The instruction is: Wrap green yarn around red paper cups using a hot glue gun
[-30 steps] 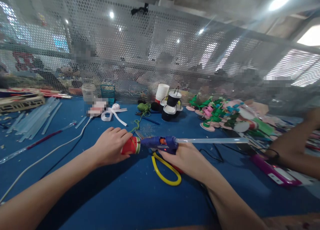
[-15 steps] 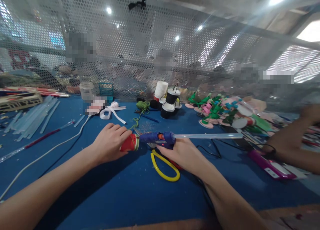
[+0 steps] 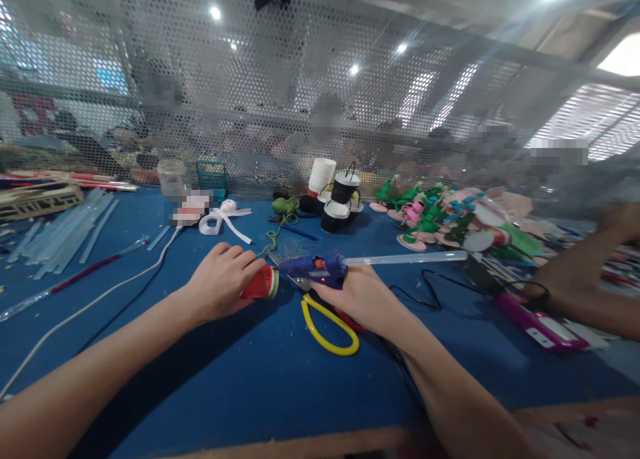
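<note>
Clearly, the middle of the surface held the work: the left grip was curled around a red cup with a green-and-white rim, lying on its side, while the right grip was wrapped about a blue glue gun. The gun's nozzle pointed at the cup's rim; whether the two touched could not be told. A clear glue stick jutted from the gun's back toward the right edge.

Scissors lay closest in the way, their yellow loop on the near-edge side of the gun and their blades partly hidden beneath it. Green yarn sat toward the far edge, its loose strand trailing down behind the cup. Beside it stood stacked white cups and small black buckets, all near the mesh panel.

Spare glue sticks were heaped toward the far left corner, with a white cord crossing toward the left edge. Craft flowers crowded toward the far right corner. Nearer the right edge lay a purple power strip, with another person's forearm just beside it.
</note>
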The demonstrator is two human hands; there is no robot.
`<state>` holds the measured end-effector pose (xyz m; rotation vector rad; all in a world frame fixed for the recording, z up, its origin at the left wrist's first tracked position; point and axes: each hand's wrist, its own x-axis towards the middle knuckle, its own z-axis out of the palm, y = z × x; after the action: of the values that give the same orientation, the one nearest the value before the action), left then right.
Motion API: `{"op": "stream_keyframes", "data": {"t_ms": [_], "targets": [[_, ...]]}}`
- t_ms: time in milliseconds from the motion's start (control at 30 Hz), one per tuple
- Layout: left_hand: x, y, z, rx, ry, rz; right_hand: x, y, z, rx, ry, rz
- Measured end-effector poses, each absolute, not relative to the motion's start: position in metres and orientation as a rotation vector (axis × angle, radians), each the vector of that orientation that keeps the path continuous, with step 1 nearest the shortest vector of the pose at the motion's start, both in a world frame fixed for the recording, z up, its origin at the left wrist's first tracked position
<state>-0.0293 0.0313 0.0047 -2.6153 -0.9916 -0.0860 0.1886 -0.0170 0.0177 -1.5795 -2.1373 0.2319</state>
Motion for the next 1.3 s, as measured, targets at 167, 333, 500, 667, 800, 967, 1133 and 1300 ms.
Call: {"op": "stream_keyframes", "data": {"t_ms": [167, 333, 500, 667, 800, 967, 1133, 1300], "targets": [[-0.0287, 0.0317, 0.0019, -2.64, -1.001, -0.105, 0.1872, -0.0163, 0.0192, -1.575, -2.156, 0.256], [-0.0288, 0.0324, 0.0007, -2.645, -1.007, -0.097, 0.1879, -0.015, 0.0178, -1.576, -2.148, 0.231], [-0.0288, 0.0317, 0.0016, -2.653, -1.024, -0.08, 0.1888, -0.0173, 0.0174, -1.584, -2.155, 0.262], [-0.0299, 0.0321, 0.0009, -2.663, -1.034, -0.112, 0.1889, -0.0194, 0.0184, -1.583, -2.162, 0.292], [-0.0304, 0.0327, 0.0005, -2.657, -1.04, -0.097, 0.189, -0.0195, 0.0189, -1.571, -2.167, 0.303], [-0.0295, 0.0327, 0.0015, -2.659, -1.067, -0.087, 0.1882, -0.0218, 0.0198, -1.568, -2.14, 0.325], [-0.029, 0.033, 0.0038, -2.682, -1.095, -0.069, 0.1871, -0.0244, 0.0213, -1.577, -2.163, 0.393], [-0.0296, 0.0344, 0.0051, -2.713, -1.117, -0.052, 0.1858, -0.025, 0.0209, -1.628, -2.205, 0.368]]}}
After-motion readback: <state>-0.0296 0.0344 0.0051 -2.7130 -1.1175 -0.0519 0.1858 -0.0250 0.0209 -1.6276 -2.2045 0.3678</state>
